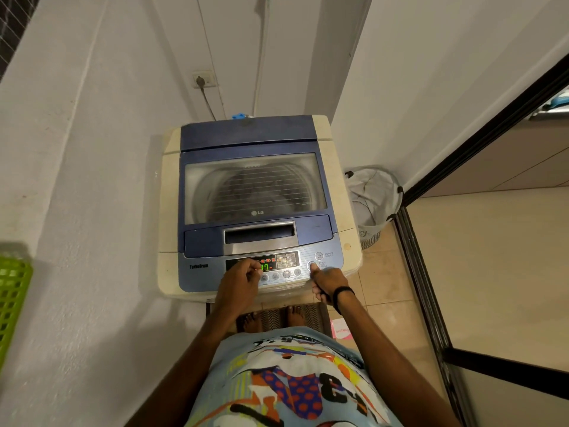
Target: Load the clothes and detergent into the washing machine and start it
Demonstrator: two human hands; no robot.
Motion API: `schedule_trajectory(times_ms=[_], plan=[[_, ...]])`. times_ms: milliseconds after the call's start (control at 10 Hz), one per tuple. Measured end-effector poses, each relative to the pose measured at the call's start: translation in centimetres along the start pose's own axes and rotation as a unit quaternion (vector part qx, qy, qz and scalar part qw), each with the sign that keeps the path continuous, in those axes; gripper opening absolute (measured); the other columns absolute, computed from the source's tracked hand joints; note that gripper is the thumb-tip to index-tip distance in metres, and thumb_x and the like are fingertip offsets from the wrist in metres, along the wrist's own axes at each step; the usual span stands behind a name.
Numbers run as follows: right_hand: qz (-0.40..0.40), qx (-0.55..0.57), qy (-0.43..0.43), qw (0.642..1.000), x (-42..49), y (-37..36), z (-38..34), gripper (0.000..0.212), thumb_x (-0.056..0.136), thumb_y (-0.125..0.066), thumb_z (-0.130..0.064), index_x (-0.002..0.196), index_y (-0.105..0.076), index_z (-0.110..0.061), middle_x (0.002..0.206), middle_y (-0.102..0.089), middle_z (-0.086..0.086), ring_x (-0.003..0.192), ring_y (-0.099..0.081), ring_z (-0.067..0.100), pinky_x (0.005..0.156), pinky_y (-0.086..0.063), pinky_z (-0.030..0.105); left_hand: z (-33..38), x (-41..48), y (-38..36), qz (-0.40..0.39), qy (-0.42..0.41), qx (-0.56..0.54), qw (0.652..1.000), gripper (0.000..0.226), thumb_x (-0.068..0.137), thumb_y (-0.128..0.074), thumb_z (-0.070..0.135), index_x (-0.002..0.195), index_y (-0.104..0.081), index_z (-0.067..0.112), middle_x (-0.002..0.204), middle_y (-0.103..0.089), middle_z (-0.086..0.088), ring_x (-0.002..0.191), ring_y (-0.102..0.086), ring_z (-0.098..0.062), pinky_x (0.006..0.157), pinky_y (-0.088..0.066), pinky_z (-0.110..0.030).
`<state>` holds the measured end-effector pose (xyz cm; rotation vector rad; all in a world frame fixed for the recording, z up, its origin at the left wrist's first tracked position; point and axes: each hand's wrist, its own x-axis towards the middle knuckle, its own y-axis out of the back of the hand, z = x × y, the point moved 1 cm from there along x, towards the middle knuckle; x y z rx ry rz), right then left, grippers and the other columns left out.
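**Head view: a fingertip on the start button, lid shut**

The cream and blue top-loading washing machine [172, 211] stands at the centre of the frame, in a corner between white walls. Its blue lid with a clear window [255, 186] lies shut, and through the window grey shapes that look like clothes show dimly in the drum. No detergent container is in view.

Along the lower edge of the machine runs the pale blue control panel [331, 261], with its lit red and green display [267, 264]. The right hand [326, 280] points its index finger onto the round start/pause button [310, 265], with the other fingers tucked under, gripping nothing. The left hand [243, 280] rests over the left part of the panel, fingers loosely curled and empty, and hides part of the display.

Loading seems done; starting is the step in hand. The button probably wants one short, firm press from a fingertip, as it is small and stiff. The heavy machine should not shift under that. If the lid must open again, the silver recessed handle [260, 235] is the place to take hold.

A white fabric laundry basket [377, 195] stands right of the machine, and a green plastic crate [12, 291] sits at the left edge.
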<state>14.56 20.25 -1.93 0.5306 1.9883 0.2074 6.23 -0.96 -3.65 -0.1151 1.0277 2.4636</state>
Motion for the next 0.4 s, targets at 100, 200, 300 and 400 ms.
schedule_trajectory(times_ms=[100,200,300,400], plan=[[0.006,-0.011,0.033,0.999,-0.6,0.1,0.1,0.053,0.092,-0.054,-0.056,0.068,-0.064,-0.01,0.051,-0.06,0.004,0.037,-0.048,0.013,0.039,-0.04,0.019,-0.3,-0.6,0.5,0.008,0.01,0.006,1.0,0.012,0.094,-0.062,0.025,0.104,-0.066,0.019,0.098,-0.07,0.004,0.087,-0.066,-0.011,0.071,-0.055,-0.023],[0.031,-0.007,0.059,0.998,-0.6,0.2,-0.1,0.052,0.089,-0.058,-0.059,0.066,-0.066,-0.012,0.05,-0.062,0.003,0.039,-0.051,0.013,0.041,-0.044,0.021,-0.6,-1.1,0.7,0.017,0.013,0.01,1.0,0.011,0.094,-0.062,0.025,0.103,-0.066,0.02,0.098,-0.071,0.003,0.087,-0.066,-0.011,0.071,-0.056,-0.026],[0.057,-0.02,0.079,0.995,-0.7,0.1,-0.3,0.051,0.089,-0.059,-0.057,0.064,-0.068,-0.013,0.048,-0.064,0.001,0.038,-0.055,0.012,0.044,-0.048,0.022,-0.9,-1.8,1.2,0.042,0.026,0.01,0.999,0.011,0.094,-0.063,0.024,0.102,-0.066,0.018,0.098,-0.07,0.002,0.085,-0.064,-0.01,0.072,-0.056,-0.026],[0.077,-0.049,0.1,0.991,-1.0,0.0,-0.8,0.052,0.09,-0.058,-0.056,0.063,-0.069,-0.013,0.045,-0.062,-0.002,0.04,-0.056,0.012,0.05,-0.052,0.026,-0.8,-1.7,1.6,0.067,0.034,-0.007,0.997,0.011,0.094,-0.063,0.024,0.103,-0.066,0.019,0.099,-0.071,0.002,0.085,-0.064,-0.011,0.072,-0.054,-0.024]])
